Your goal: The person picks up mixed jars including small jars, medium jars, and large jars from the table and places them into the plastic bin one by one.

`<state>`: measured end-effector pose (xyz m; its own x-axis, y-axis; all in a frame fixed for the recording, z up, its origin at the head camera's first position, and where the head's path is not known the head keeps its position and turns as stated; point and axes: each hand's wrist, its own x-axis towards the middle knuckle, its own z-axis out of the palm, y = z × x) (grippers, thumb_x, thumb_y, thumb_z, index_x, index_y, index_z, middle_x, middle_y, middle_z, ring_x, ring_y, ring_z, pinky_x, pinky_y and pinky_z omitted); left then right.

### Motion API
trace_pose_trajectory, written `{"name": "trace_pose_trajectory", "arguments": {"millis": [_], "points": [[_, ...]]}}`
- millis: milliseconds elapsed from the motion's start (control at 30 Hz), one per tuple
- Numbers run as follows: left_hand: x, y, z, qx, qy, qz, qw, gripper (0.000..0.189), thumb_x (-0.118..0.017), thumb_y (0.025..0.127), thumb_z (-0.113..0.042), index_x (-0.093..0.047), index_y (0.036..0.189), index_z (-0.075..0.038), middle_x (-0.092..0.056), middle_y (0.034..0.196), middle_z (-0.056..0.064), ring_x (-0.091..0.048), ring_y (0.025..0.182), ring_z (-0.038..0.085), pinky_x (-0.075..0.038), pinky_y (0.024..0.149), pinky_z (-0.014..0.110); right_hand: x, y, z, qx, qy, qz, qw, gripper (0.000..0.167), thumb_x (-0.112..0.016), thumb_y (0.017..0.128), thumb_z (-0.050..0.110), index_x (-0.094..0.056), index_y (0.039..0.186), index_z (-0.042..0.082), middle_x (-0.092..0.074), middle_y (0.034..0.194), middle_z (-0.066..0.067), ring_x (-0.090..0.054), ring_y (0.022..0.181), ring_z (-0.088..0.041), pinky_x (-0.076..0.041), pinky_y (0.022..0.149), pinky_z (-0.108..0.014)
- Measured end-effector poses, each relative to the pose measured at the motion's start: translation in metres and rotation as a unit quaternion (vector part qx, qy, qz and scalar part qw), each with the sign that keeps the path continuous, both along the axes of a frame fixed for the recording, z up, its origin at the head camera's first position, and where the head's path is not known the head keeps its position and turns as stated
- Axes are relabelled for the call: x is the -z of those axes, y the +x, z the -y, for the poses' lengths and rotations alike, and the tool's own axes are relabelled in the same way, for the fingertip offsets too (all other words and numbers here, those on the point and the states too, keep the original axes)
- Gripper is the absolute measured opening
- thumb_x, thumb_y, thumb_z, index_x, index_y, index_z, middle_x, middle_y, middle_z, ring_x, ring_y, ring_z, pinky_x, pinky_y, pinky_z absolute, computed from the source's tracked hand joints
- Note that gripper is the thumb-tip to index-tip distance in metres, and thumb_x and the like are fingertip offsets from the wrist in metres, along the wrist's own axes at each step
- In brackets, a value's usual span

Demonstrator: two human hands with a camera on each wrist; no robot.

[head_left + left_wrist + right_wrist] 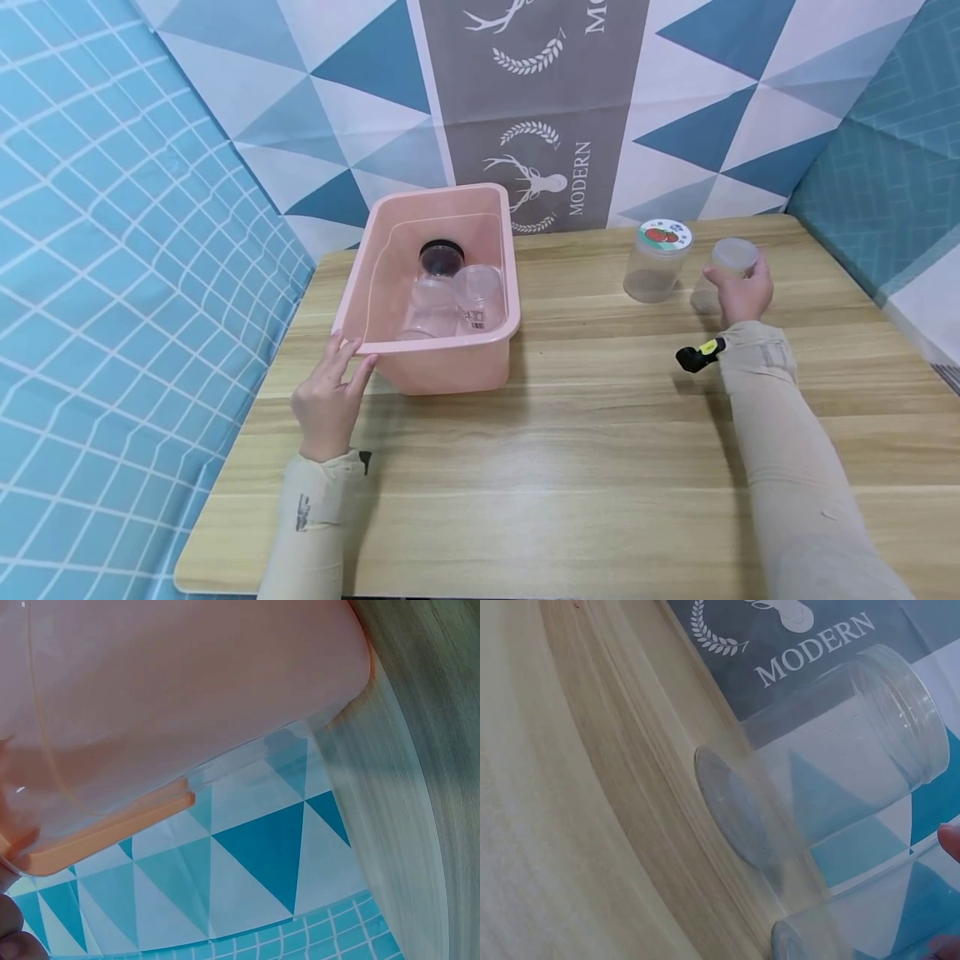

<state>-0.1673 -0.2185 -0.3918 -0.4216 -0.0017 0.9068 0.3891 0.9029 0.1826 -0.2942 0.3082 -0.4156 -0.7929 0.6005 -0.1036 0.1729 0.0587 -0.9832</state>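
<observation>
My left hand (327, 404) holds the near left corner of a pink plastic tub (442, 367), fingers over its rim and thumb at the front edge. Inside the tub lie several clear plastic jars (480, 292), one of them with a black lid (442, 246). My right hand (742, 292) grips a clear jar (705, 296) with a pale top, upright on the right side of the table. Just left of it stands a larger clear jar (651, 271) with a strawberry-patterned lid (664, 236). In the right wrist view, only fingertips (950, 840) of that hand show beside the jars.
The wood-grain table (585, 467) backs onto a wall covering with blue triangles and a grey deer panel (540, 100). Blue tiled sheeting (135, 275) rises along the left. A teal covering (892, 150) stands at the right. A black strap end (697, 358) sticks out from the right wrist.
</observation>
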Motion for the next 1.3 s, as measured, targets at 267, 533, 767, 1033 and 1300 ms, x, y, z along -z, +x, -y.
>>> {"name": "trace_pose_trajectory", "arguments": {"millis": [267, 533, 767, 1033, 1300], "points": [[-0.001, 0.002, 0.000, -0.002, 0.000, 0.009, 1.0000, 0.054, -0.059, 0.089, -0.051, -0.073, 0.094, 0.001, -0.067, 0.105, 0.022, -0.068, 0.078, 0.041, -0.037, 0.039, 0.042, 0.002, 0.006, 0.000, -0.016, -0.007, 0.024, 0.9996, 0.080, -0.069, 0.088, 0.022, -0.021, 0.153, 0.023, -0.022, 0.157, 0.004, -0.014, 0.144, -0.009, -0.010, 0.113, -0.024], [-0.001, 0.002, 0.001, -0.004, -0.002, 0.012, 0.9999, 0.054, -0.058, 0.090, -0.051, -0.073, 0.094, 0.001, -0.067, 0.105, 0.022, -0.068, 0.078, 0.041, -0.037, 0.038, 0.042, 0.006, 0.003, 0.003, 0.030, -0.049, -0.019, 0.9982, 0.075, -0.071, 0.084, 0.008, -0.034, 0.148, 0.020, -0.034, 0.153, -0.001, -0.028, 0.136, -0.009, -0.019, 0.110, -0.020], [0.000, 0.001, 0.001, -0.003, 0.001, 0.010, 0.9999, 0.054, -0.058, 0.090, -0.051, -0.073, 0.095, 0.001, -0.067, 0.105, 0.022, -0.068, 0.080, 0.041, -0.037, 0.039, 0.042, 0.010, 0.000, 0.005, 0.042, -0.062, -0.025, 0.9969, 0.076, -0.073, 0.083, 0.010, -0.035, 0.148, 0.022, -0.034, 0.152, 0.001, -0.028, 0.135, -0.011, -0.020, 0.110, -0.022], [0.001, 0.000, 0.001, -0.002, 0.003, 0.003, 1.0000, 0.055, -0.058, 0.090, -0.051, -0.073, 0.094, 0.002, -0.067, 0.105, 0.022, -0.068, 0.080, 0.040, -0.036, 0.038, 0.042, 0.013, -0.001, 0.006, 0.037, -0.074, -0.036, 0.9959, 0.078, -0.073, 0.083, 0.010, -0.034, 0.149, 0.024, -0.031, 0.154, 0.000, -0.026, 0.137, -0.011, -0.017, 0.111, -0.024], [0.002, 0.000, -0.001, 0.001, 0.008, 0.002, 1.0000, 0.053, -0.059, 0.090, -0.049, -0.072, 0.095, 0.002, -0.067, 0.105, 0.022, -0.068, 0.079, 0.041, -0.039, 0.040, 0.043, 0.015, 0.000, 0.003, 0.033, -0.078, -0.032, 0.9959, 0.078, -0.074, 0.083, 0.013, -0.033, 0.149, 0.022, -0.031, 0.154, 0.000, -0.026, 0.138, -0.010, -0.020, 0.111, -0.023]]}}
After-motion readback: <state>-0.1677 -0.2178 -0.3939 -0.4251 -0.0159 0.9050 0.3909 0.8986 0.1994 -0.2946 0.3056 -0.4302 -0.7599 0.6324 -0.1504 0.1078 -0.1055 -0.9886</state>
